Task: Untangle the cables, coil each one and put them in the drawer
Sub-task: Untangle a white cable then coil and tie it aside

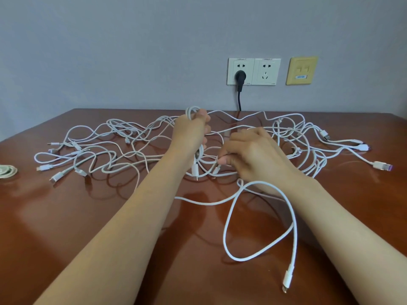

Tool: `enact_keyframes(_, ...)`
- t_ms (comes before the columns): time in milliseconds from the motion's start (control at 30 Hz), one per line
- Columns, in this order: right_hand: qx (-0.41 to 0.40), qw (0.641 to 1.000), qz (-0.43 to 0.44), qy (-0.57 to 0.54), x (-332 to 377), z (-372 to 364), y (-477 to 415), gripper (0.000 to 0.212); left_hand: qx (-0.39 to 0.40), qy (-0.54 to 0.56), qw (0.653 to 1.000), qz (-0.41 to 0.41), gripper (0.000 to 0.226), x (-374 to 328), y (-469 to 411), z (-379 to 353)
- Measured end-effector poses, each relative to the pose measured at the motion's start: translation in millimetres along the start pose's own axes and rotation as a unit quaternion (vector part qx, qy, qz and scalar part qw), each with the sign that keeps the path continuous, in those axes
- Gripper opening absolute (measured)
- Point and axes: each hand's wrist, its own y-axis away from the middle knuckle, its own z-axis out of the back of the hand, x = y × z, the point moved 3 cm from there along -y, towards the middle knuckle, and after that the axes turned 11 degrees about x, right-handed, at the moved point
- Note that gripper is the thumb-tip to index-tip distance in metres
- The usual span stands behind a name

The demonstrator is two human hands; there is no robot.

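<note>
Several white charging cables [114, 148] lie tangled across the far half of the brown wooden table [88, 216]. My left hand [190, 133] is raised over the middle of the tangle and grips a small bundle of cable loops [192, 111] that stick out above its fingers; a plug end hangs below it. My right hand [253, 148] is just to the right, low over the table, pinching a thin cable strand at its fingertips. One cable forms a big loose loop [259, 219] under my right forearm, and its plug [286, 282] lies near the front edge.
A coiled pale cable [6, 170] sits at the table's left edge. On the wall behind are two white sockets [253, 71], one with a black plug and cord [239, 84], and a yellow data socket [301, 70]. No drawer is in view.
</note>
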Motion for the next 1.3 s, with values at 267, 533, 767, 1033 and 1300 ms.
enact_keyframes(267, -0.033, 0.988, -0.04, -0.147, -3, -3, -3, 0.013, 0.045, -0.17, 0.984, -0.034, 0.044, -2, 6, -6)
enact_keyframes(533, -0.008, 0.98, -0.069, -0.186, 1, 0, 0, 0.027, 0.084, -0.299, 0.949, -0.059, 0.054, -1, 9, -16)
enact_keyframes(767, -0.048, 0.994, -0.084, 0.041, 2, 9, 5, 0.044, 0.133, -0.441, 0.886, -0.054, 0.046, 10, 9, -28)
enact_keyframes(1033, -0.089, 0.992, -0.084, 0.02, -1, 6, 3, 0.045, 0.105, -0.483, 0.863, -0.105, 0.045, 7, 11, -28)
enact_keyframes(1300, 0.033, 0.971, -0.11, -0.208, -4, 8, 2, 0.037, 0.071, -0.51, 0.847, -0.133, 0.03, 2, 11, -23)
